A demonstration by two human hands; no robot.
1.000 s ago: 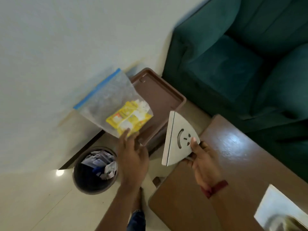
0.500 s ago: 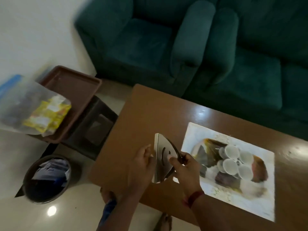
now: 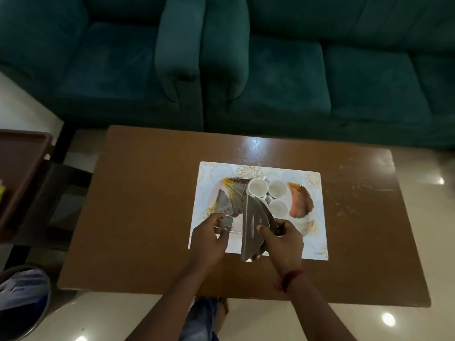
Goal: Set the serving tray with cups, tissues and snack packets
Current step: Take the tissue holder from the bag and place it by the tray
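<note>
A white patterned serving tray (image 3: 317,217) lies on the brown table (image 3: 147,205). Several white cups (image 3: 277,188) stand together in its middle. My right hand (image 3: 283,239) grips an upright fan-shaped metal tissue holder (image 3: 253,227), which stands at the tray's near edge, just in front of the cups. My left hand (image 3: 209,239) is over the tray's near left part, a little left of the holder, with its fingers curled. Whether it holds anything is unclear. No tissues or snack packets show on the tray.
A dark brown tray (image 3: 22,153) rests on a dark stool (image 3: 56,193) at the far left. A round waste bin (image 3: 22,299) stands on the floor at lower left. A green sofa (image 3: 270,70) runs along the table's far side.
The view has swung right from the wall and the bag of packets to the table. The holder has moved from the table's near left onto the tray. My left hand has come off the holder.
</note>
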